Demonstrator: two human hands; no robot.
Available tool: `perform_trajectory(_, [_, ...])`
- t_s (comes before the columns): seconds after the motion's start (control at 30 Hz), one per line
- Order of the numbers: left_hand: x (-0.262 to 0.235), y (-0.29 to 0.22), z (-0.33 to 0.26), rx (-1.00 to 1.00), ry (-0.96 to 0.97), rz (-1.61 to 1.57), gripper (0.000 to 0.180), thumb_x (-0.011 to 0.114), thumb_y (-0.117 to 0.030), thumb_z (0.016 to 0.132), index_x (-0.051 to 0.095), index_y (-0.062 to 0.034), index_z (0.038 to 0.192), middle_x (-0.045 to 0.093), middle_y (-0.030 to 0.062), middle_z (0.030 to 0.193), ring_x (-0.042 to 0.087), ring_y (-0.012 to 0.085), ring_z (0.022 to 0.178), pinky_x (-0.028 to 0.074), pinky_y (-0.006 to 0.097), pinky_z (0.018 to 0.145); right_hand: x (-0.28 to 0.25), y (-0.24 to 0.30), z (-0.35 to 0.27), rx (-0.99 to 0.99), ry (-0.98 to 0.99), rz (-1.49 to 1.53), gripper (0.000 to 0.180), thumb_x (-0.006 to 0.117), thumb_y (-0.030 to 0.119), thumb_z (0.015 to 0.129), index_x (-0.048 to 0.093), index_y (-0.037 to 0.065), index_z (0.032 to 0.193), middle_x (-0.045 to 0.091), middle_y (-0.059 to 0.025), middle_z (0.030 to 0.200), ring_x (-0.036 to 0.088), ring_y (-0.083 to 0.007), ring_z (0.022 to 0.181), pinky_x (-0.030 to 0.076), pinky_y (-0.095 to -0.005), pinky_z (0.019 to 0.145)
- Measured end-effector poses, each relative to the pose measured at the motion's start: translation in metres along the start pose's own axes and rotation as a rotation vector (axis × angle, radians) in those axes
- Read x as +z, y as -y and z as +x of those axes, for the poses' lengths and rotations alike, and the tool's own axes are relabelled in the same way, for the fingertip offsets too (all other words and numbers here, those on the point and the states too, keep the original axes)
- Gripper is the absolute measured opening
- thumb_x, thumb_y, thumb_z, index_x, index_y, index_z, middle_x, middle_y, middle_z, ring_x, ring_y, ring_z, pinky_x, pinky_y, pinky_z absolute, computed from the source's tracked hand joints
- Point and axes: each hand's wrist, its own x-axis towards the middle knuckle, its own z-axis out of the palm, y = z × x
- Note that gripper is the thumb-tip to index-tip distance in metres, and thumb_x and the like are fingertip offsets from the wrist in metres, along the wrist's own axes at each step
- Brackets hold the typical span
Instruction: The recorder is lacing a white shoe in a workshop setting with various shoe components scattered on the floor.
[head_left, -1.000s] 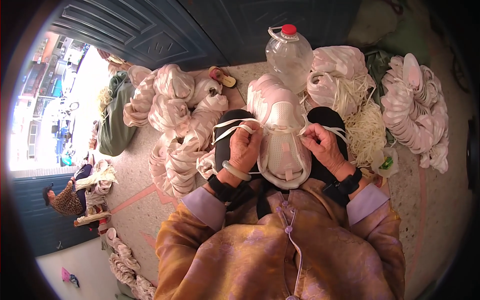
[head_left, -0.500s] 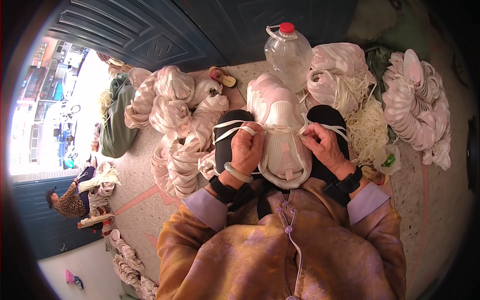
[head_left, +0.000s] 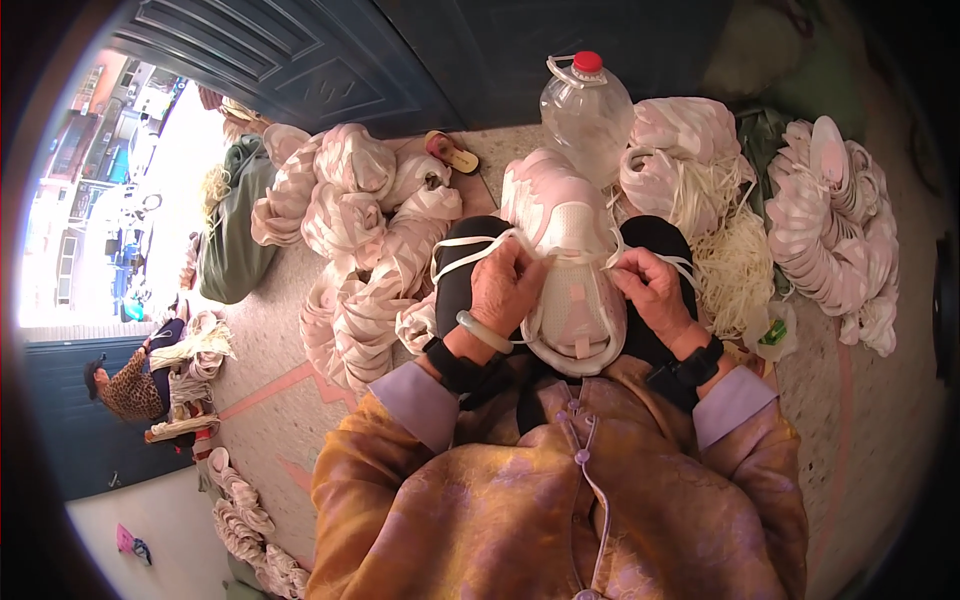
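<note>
At the left side of the terrazzo floor (head_left: 265, 440) leans a green sack (head_left: 232, 265), then a heap of nested pink-and-white shoe uppers (head_left: 365, 245), probably set there to be reachable and leave the lap free. The left hand (head_left: 512, 285) has its fingers curled together over the upper's left edge, beside a loop of white left lace (head_left: 468, 240); I cannot tell whether it pinches any of it. Between the hands, a pink-and-white sneaker upper (head_left: 577, 310) lies on the black-trousered lap (head_left: 655, 232), between the thighs, which seem to brace it while both hands are occupied. Its rounded collar end faces the lap's waist edge; its mesh vamp points to the knee edge and the clear jug (head_left: 587, 120). The long axis runs almost straight out from the body, tipping slightly left at the far end. The right hand (head_left: 650, 285) appears to pinch the white right lace (head_left: 680, 262) near the eyelet edge, opposite the left, so the pull seems balanced. Cream laces (head_left: 735, 270) lie farther right.
</note>
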Motion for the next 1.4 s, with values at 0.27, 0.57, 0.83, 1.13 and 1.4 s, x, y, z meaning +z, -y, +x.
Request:
perform_trajectory(0.27, [-0.008,-0.002,-0.022,0.620,-0.079,0.302,0.051,0.074,-0.017,0.068,0.052,-0.0001,0.111,0.057,0.0179,0.101,0.058,0.0341,0.090,0.048,0.039,0.077,-0.007,0.040,0.013,-0.160,-0.061,0.015,0.008,0.061,0.007,0.081,0.059,0.000,0.078,0.054,-0.0010,0.064,0.047,-0.0075,0.056,0.040,-0.0232,0.053])
perform_trajectory(0.57, [-0.006,0.013,-0.024,0.571,-0.069,0.258,0.048,0.066,-0.014,0.073,0.051,0.0041,0.115,0.059,0.0193,0.098,0.060,0.0336,0.085,0.049,0.038,0.076,0.047,0.061,0.014,-0.508,0.093,-0.687,0.008,0.061,0.016,0.075,0.061,0.008,0.072,0.057,-0.0068,0.071,0.058,-0.0252,0.067,0.040,-0.0363,0.062])
perform_trajectory(0.83, [-0.004,0.009,-0.022,0.389,-0.048,0.373,0.035,0.055,-0.010,0.075,0.054,0.0041,0.107,0.061,0.0193,0.091,0.060,0.0360,0.084,0.049,0.041,0.072,0.061,0.057,0.011,-0.530,0.061,-0.790,0.017,0.064,0.016,0.070,0.059,0.008,0.084,0.057,-0.0062,0.079,0.055,-0.0251,0.070,0.038,-0.0357,0.067])
perform_trajectory(1.13, [0.004,0.006,-0.023,0.142,0.072,0.547,0.030,0.045,-0.016,0.084,0.052,0.0021,0.107,0.061,0.0217,0.084,0.061,0.0390,0.074,0.049,0.046,0.065,0.074,0.053,0.014,-0.434,0.020,-0.749,0.010,0.062,0.018,0.073,0.058,0.009,0.077,0.058,-0.0070,0.073,0.059,-0.0234,0.070,0.037,-0.0377,0.068])
perform_trajectory(1.4, [-0.001,0.006,-0.019,0.136,0.060,0.407,0.028,0.047,-0.014,0.081,0.052,0.0015,0.104,0.061,0.0237,0.071,0.060,0.0415,0.067,0.048,0.049,0.064,0.069,0.043,0.012,-0.486,0.004,-0.839,0.010,0.062,0.019,0.073,0.058,0.010,0.076,0.059,-0.0053,0.074,0.059,-0.0225,0.069,0.037,-0.0378,0.068])
